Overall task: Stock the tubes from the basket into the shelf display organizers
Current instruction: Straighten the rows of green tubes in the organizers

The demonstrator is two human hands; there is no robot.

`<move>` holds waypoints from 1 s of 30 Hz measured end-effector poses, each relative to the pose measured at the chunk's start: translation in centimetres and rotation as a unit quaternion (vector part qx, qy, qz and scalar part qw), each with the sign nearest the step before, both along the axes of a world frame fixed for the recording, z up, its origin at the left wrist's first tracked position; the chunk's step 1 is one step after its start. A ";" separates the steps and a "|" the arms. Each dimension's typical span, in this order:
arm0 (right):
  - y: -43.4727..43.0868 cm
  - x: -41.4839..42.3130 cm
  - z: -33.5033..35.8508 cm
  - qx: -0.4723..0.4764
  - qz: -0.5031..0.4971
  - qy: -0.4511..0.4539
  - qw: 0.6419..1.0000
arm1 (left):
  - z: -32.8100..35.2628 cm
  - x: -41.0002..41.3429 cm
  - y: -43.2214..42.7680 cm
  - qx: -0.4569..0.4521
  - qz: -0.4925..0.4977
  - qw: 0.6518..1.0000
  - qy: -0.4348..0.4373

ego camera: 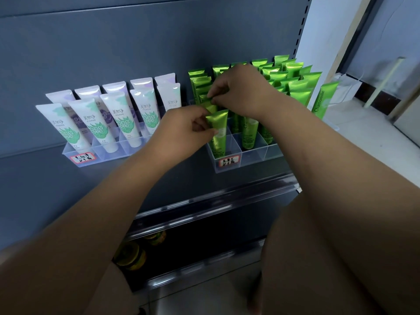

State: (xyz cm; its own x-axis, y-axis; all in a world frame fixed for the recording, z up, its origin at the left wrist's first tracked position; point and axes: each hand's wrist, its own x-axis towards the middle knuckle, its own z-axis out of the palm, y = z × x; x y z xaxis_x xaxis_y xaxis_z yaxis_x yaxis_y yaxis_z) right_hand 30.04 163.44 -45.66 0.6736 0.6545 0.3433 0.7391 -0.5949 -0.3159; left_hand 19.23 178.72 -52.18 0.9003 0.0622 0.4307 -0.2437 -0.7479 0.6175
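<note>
In the middle of the frame we see both hands over the right-hand clear organizer [252,160], which stands on the grey shelf [45,189]; our left hand [184,126] curls its fingers round the upper edge of the front green tube [219,137], which stands upright in the front left compartment; our right hand [241,89], just above, pinches the crimped top of a second green tube [205,100] in the row behind. More green tubes [295,87] fill the rows toward the upper right; a handwritten label [229,161] sits on the organizer's front wall. At centre left, white tubes [120,119] lean back in another clear organizer [109,156]; at the bottom, blurred yellow-green jars [131,255] lie on a lower shelf.
</note>
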 end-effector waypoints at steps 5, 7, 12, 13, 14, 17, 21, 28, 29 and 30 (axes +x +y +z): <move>-0.1 0.3 -0.2 0.013 -0.007 -0.001 1.000 | -0.4 0.1 0.0 0.021 0.003 1.000 0.009; -0.1 0.5 -0.4 0.027 -0.009 0.003 1.000 | -0.5 0.3 0.0 0.013 0.014 1.000 0.004; 0.2 0.7 -0.7 0.040 -0.021 -0.002 0.999 | -0.4 0.2 -0.1 0.008 0.018 1.000 -0.003; 0.2 0.7 -0.7 0.040 -0.023 -0.003 0.999 | -0.4 0.2 -0.1 0.008 0.018 1.000 -0.004; 0.3 0.8 -0.7 0.040 -0.025 -0.004 0.999 | -0.4 0.3 -0.1 0.007 0.018 1.000 -0.006; 0.2 0.9 -0.7 0.035 -0.032 -0.006 0.999 | -0.5 0.4 -0.1 0.014 0.023 1.000 -0.011; -0.1 1.0 -0.6 0.048 -0.020 -0.009 0.999 | -0.4 0.7 0.0 0.014 0.032 0.999 -0.017; -1.3 0.8 -0.3 0.079 0.010 -0.003 0.997 | -0.3 0.8 -0.1 0.026 0.036 0.999 -0.022; -1.6 0.7 -0.2 0.084 0.012 -0.007 0.996 | -0.3 0.7 -0.1 0.022 0.036 0.999 -0.023; -1.9 0.7 0.0 0.088 0.012 -0.012 0.996 | -0.3 0.7 -0.1 0.018 0.033 0.999 -0.023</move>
State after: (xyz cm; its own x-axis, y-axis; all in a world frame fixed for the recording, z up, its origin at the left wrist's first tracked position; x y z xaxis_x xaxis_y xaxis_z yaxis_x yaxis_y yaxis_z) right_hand 30.77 161.58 -45.68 0.6492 0.5986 0.4692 0.7606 -0.5148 -0.3957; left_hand 19.93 178.62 -52.49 0.8741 0.1054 0.4742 -0.2199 -0.7845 0.5798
